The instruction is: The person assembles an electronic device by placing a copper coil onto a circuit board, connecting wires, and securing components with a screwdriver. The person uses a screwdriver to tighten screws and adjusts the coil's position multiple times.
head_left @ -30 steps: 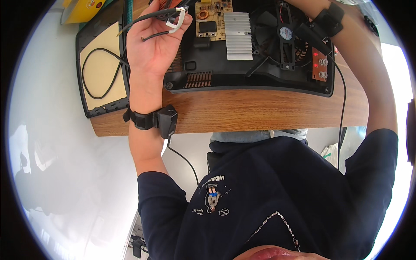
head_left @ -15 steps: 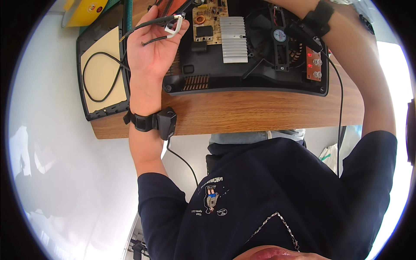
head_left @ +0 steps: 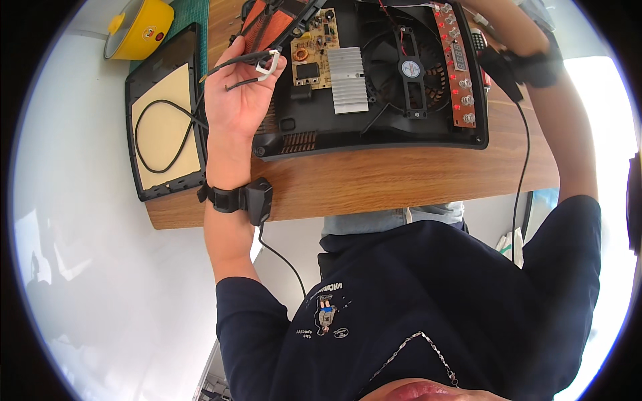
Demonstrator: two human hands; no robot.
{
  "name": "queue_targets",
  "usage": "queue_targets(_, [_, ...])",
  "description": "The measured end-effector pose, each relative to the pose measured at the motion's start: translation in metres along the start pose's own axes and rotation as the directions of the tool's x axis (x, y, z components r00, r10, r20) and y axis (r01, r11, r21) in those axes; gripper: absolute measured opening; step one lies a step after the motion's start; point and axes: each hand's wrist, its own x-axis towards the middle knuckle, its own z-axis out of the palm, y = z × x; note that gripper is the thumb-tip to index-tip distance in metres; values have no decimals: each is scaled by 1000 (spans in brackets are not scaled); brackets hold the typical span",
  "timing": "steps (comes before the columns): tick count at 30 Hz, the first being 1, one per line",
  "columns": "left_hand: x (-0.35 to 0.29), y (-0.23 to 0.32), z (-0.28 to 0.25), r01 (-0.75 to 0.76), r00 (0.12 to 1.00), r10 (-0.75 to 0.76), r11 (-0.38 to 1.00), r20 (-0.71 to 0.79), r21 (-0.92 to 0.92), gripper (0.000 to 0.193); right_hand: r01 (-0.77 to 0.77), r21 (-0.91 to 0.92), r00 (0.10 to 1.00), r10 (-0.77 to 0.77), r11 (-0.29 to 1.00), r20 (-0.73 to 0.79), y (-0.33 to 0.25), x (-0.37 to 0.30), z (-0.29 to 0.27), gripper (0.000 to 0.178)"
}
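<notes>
My left hand (head_left: 237, 107) is palm up at the left of an opened black appliance housing (head_left: 414, 137). Its fingers are closed at the edge of a copper-coloured coil (head_left: 271, 30) on a black frame, which is tilted above the housing. Black sleeved leads and a white clip (head_left: 269, 65) lie across the fingers. At the top right, past a red-brown LED board (head_left: 463, 87) with lit red lights, is my right hand (head_left: 505, 17). The picture's edge cuts off its fingers. In the housing sit a circuit board (head_left: 314, 40), a silver heat sink (head_left: 348, 80) and a black fan (head_left: 410, 69).
A black-framed panel (head_left: 137, 170) with a cream sheet lies at the left of the wooden table (head_left: 374, 177), a black cable looped over it. Behind are a yellow pot (head_left: 140, 30) and a green cutting mat (head_left: 190, 20). A black cable (head_left: 521, 167) hangs from my right wrist.
More of the housing and LED board now shows, and they sit further left in view. My right hand has moved from above the fan to beyond the LED board. My left hand keeps its hold.
</notes>
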Motion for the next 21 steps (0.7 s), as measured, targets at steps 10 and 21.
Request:
queue_targets(10, [4,-8,-2,-26,999,26,1000,-30,9,27,-384,645,920,330,661,210,-6,-71,-9,47])
queue_targets(21, [3,-22,22,-99,961,222,835,-167,542,19,-438,784,890,334,440,310,-17,-57,17,35])
